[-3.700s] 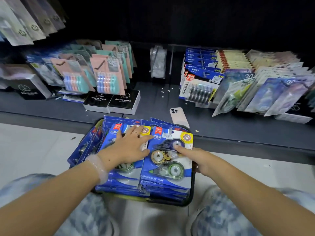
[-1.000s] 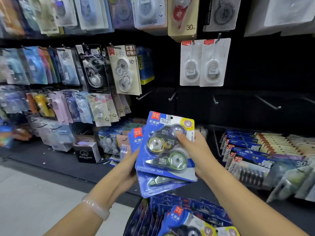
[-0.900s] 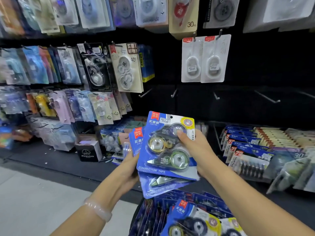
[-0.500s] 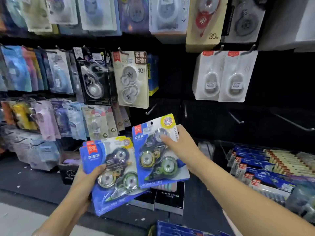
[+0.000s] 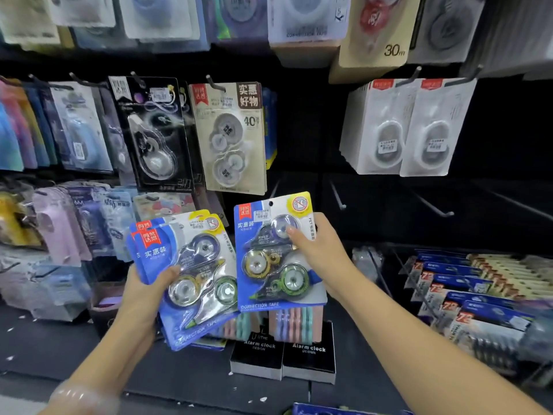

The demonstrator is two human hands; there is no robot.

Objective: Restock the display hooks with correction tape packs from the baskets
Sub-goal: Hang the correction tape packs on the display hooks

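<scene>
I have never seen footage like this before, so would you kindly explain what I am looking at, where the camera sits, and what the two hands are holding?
There is no machine here. A person wears a wide-angle camera on the head, so the view looks forward and down at their own bare hands in front of a shop display.

The right hand holds up a single blue correction tape pack, its hang hole at the top. The left hand grips a small fanned stack of the same packs, tilted.

Behind them is a dark wall of hooks. Many carry other packs, such as the beige card marked 40 and two white packs. Several empty hooks stick out just above and to the right of the raised pack.

On the dark shelf below stand black alarm clock boxes.
</scene>
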